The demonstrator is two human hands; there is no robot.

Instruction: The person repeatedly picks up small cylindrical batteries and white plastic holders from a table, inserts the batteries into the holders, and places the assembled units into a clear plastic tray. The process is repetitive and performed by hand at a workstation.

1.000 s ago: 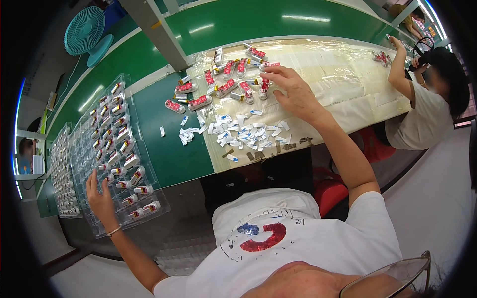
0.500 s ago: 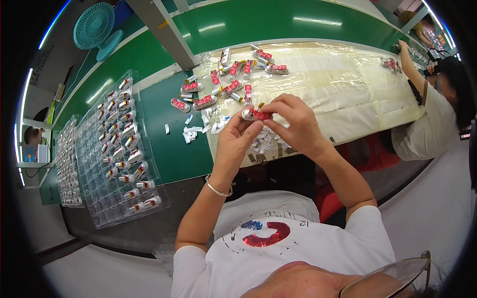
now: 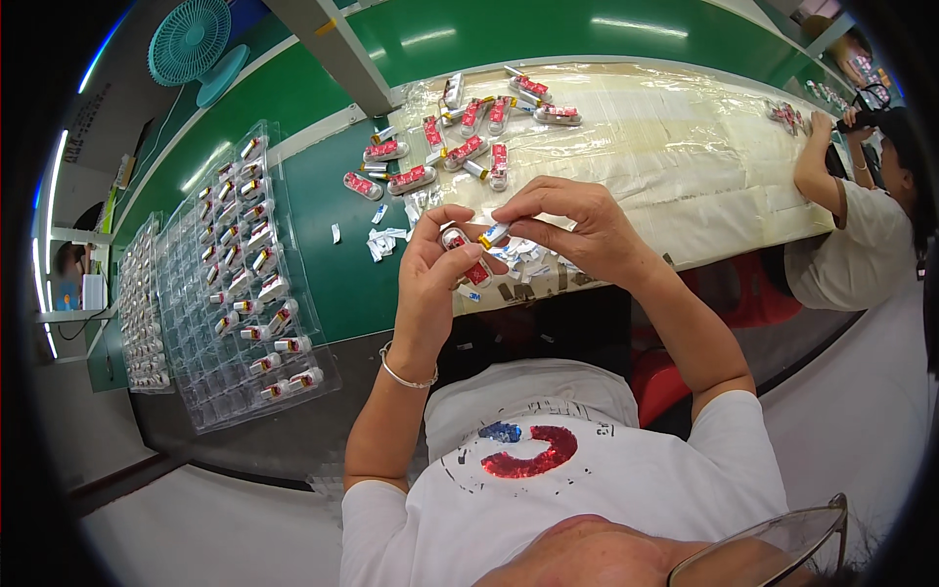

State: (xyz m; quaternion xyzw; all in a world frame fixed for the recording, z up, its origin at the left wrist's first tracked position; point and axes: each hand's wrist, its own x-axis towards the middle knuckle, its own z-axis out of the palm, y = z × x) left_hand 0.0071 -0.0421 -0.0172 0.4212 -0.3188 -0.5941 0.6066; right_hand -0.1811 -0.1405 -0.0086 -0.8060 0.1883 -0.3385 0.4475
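My left hand [image 3: 430, 264] is closed on an oval white casing with a red circuit board [image 3: 455, 239], thumb across its face. A small silver battery with a yellow end [image 3: 495, 236] is pinched in my right hand [image 3: 582, 225], close beside the casing. Whether a wire joins the two is too small to tell. Beyond my hands lie several similar casings with red boards [image 3: 411, 180], some with silver batteries beside them. Small white paper scraps [image 3: 384, 244] are strewn on the table near my left hand, with more under my right hand.
Left of me, a clear plastic tray [image 3: 201, 377] holds rows of battery pieces, with a second filled tray [image 3: 144, 333] behind it. A grey post [image 3: 333, 59] rises at the table's back. At right sits a co-worker [image 3: 841, 235] by a red stool [image 3: 758, 293].
My hands have moved slightly apart. The casing in my left hand has turned from lying crosswise to tilted, and the battery now shows in my right fingers. The co-worker's arm has come down.
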